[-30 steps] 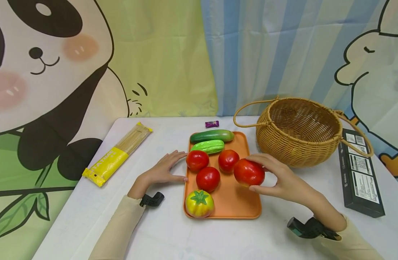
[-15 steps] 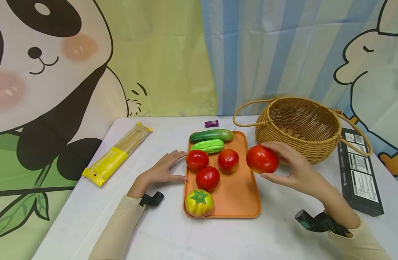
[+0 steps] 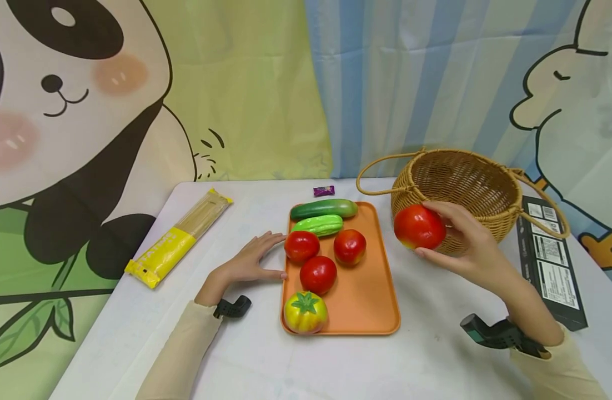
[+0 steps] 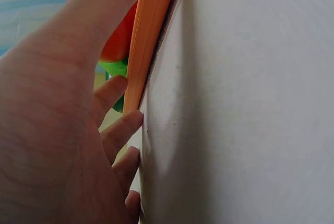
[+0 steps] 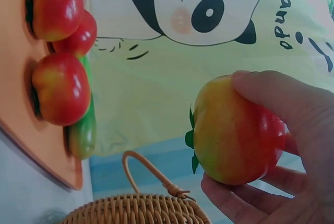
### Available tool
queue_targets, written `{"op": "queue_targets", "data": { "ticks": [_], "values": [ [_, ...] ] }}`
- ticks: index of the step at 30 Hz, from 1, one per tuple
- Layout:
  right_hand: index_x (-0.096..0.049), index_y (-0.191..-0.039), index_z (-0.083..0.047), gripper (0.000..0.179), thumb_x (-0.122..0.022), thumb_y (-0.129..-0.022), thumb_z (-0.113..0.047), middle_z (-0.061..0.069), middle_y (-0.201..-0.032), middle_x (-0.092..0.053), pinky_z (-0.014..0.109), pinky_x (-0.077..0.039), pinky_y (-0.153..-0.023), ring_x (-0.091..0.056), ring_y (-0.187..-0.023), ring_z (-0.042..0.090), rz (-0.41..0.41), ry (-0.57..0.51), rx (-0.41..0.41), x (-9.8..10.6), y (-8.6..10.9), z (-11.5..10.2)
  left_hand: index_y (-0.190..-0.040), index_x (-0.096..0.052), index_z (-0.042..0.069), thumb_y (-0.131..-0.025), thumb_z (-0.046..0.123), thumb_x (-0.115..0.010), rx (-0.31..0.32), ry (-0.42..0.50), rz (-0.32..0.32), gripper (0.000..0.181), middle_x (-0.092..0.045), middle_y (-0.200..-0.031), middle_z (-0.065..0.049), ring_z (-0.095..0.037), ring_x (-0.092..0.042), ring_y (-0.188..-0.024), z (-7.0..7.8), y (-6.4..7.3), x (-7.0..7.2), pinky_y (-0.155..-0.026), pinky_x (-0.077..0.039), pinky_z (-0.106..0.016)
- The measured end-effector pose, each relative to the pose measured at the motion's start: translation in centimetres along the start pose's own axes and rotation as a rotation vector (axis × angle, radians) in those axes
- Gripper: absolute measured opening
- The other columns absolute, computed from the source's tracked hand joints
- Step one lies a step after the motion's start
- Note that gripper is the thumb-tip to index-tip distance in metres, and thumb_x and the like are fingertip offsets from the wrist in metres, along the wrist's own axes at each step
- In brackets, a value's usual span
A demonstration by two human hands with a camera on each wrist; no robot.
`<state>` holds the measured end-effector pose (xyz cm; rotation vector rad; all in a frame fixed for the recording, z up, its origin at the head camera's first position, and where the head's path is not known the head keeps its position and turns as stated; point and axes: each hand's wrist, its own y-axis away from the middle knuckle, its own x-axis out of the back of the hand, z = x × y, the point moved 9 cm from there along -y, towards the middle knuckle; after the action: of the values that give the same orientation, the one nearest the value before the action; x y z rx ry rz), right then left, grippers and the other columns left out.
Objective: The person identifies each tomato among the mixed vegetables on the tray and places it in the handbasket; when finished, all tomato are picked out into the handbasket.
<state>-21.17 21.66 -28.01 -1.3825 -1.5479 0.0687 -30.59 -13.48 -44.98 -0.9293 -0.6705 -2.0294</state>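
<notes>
My right hand (image 3: 478, 253) grips a red tomato (image 3: 419, 226) between thumb and fingers, lifted above the table in front of the wicker basket (image 3: 448, 239). In the right wrist view the same tomato (image 5: 237, 132) shows a yellow-green underside and green leaves. My left hand (image 3: 251, 261) lies with spread fingers at the left edge of the orange tray (image 3: 366, 300); thumb and fingertips touch or nearly touch its rim. On the tray are red tomatoes (image 3: 318, 275), a yellow tomato-like vegetable with a green top (image 3: 306, 314), a light green cucumber-like vegetable (image 3: 318, 225) and a dark green cucumber (image 3: 323, 209).
Left on the white table (image 3: 226, 355) lies a yellow noodle packet (image 3: 178, 239). Behind the tray is a small purple wrapped sweet (image 3: 324, 191). A black box with white labels (image 3: 556, 272) stands right of the basket, whose handles stick out sideways. A printed curtain (image 3: 266, 89) hangs behind.
My right hand has carried the tomato from above the tray's right side up and to the right, toward the basket. My left hand has stayed at the tray's edge.
</notes>
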Motion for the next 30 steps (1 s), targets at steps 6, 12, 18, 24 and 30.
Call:
{"op": "queue_targets", "data": {
  "ticks": [6, 12, 18, 24, 30],
  "values": [
    [-0.054, -0.134, 0.000, 0.093, -0.090, -0.049, 0.015, -0.004, -0.136, -0.051, 0.004, -0.042, -0.090, -0.045, -0.123, -0.001, 0.047, 0.028, -0.011, 1.2, -0.1, 0.7, -0.153, -0.033, 0.023, -0.078, 0.052, -0.076, -0.001, -0.002, 0.001, 0.091, -0.027, -0.160, -0.007, -0.030, -0.009, -0.150, -0.1, 0.0, -0.1, -0.121, -0.002, -0.051],
    [-0.052, -0.137, -0.001, 0.094, -0.087, -0.052, 0.018, -0.011, -0.136, -0.049, 0.003, -0.042, -0.088, -0.045, -0.122, -0.002, 0.074, 0.036, -0.066, 2.1, -0.1, 1.4, -0.153, -0.033, 0.023, -0.077, 0.053, -0.076, 0.004, 0.008, 0.003, 0.092, -0.026, -0.160, -0.007, -0.031, -0.008, -0.150, -0.1, 0.0, 0.0, -0.121, -0.002, -0.052],
    [-0.051, -0.139, -0.005, 0.091, -0.085, -0.058, 0.017, -0.015, -0.133, -0.048, 0.002, -0.040, -0.089, -0.045, -0.119, -0.005, 0.138, 0.056, -0.140, 3.2, -0.1, 2.2, -0.153, -0.032, 0.024, -0.077, 0.054, -0.076, 0.003, 0.006, 0.000, 0.092, -0.026, -0.160, -0.006, -0.030, -0.008, -0.150, -0.1, 0.0, 0.0, -0.121, -0.002, -0.052],
    [-0.050, -0.141, -0.009, 0.083, -0.084, -0.067, 0.008, -0.015, -0.135, -0.048, 0.002, -0.038, -0.091, -0.043, -0.119, -0.006, 0.192, 0.077, -0.195, 3.9, 0.1, 3.0, -0.153, -0.033, 0.024, -0.077, 0.053, -0.076, -0.003, 0.008, 0.000, 0.092, -0.026, -0.160, -0.006, -0.031, -0.008, -0.150, -0.2, -0.1, -0.1, -0.121, -0.002, -0.052],
    [-0.045, -0.144, -0.009, 0.080, -0.080, -0.074, 0.006, -0.006, -0.139, -0.048, 0.002, -0.038, -0.093, -0.043, -0.117, -0.006, 0.222, 0.049, -0.244, 4.0, 0.4, 4.1, -0.153, -0.033, 0.024, -0.077, 0.053, -0.076, -0.008, 0.014, 0.001, 0.092, -0.026, -0.160, -0.006, -0.031, -0.008, -0.150, -0.3, 0.0, -0.1, -0.121, -0.002, -0.053]
  ]
}}
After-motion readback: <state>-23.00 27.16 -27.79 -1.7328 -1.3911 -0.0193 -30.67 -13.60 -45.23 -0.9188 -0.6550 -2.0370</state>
